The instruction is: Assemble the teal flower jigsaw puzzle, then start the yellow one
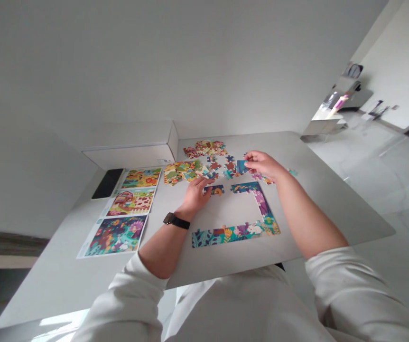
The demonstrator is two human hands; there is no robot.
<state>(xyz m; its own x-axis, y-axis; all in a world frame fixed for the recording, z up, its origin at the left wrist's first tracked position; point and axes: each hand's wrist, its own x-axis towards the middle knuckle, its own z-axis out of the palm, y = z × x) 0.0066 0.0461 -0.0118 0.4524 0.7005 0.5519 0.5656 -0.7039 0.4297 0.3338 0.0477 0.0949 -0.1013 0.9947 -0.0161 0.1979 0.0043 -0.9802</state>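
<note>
A partly joined jigsaw border (236, 232) lies on the white table (332, 199), with its bottom edge and right side assembled. My right hand (263, 165) pinches a blue puzzle piece (241, 166) just above the border's top right stretch. My left hand (196, 194), with a black watch on the wrist, rests fingers-down on the table beside a small joined section (216, 190), its fingertips touching loose pieces. Several loose pieces (204, 167) are scattered beyond both hands.
A sheet with three reference pictures (126, 209) lies at the left. A dark phone (107, 183) sits beside it. A white box (133, 147) stands at the back against the wall. More piece piles (204, 148) lie behind.
</note>
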